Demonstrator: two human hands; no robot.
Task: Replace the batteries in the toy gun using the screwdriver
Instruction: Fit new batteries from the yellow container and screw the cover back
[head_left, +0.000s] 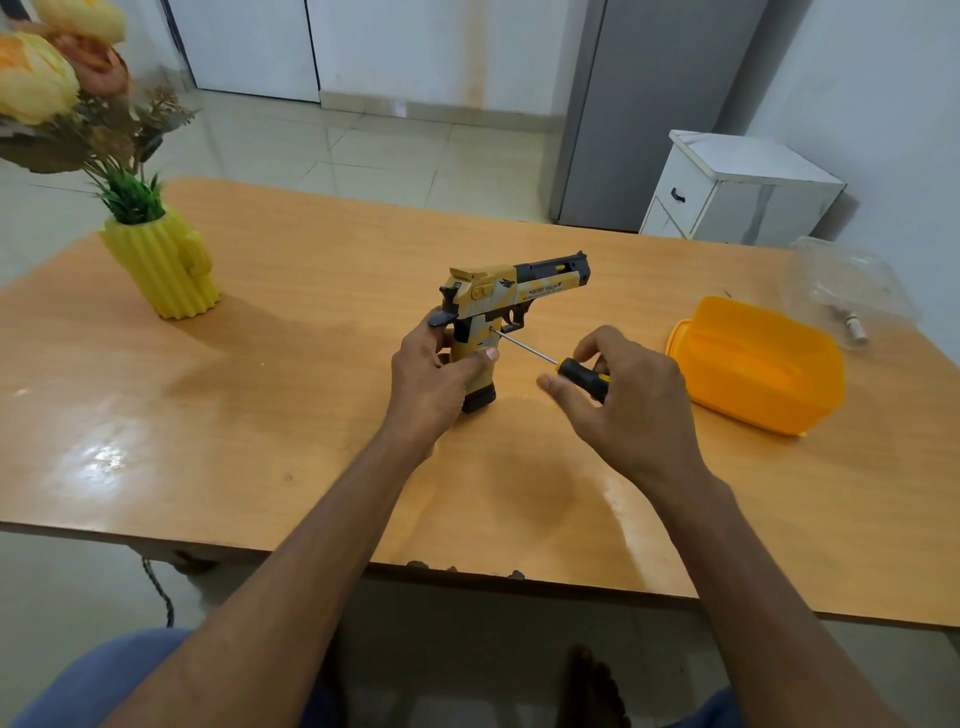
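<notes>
Left hand (434, 371) gripping upright toy gun (498, 306), right hand (623, 395) pinching screwdriver (550, 361), shaft slanting up-left, tip at grip screw.

At frame centre, the yellow-and-black toy gun (511, 291) stands upright on its magazine, muzzle pointing right, the black-handled screwdriver (551, 360) tip against its grip.

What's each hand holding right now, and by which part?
The left hand holds the toy gun upright by its grip. The right hand holds the screwdriver by its black-and-yellow handle, tip against the gun's side.
</notes>
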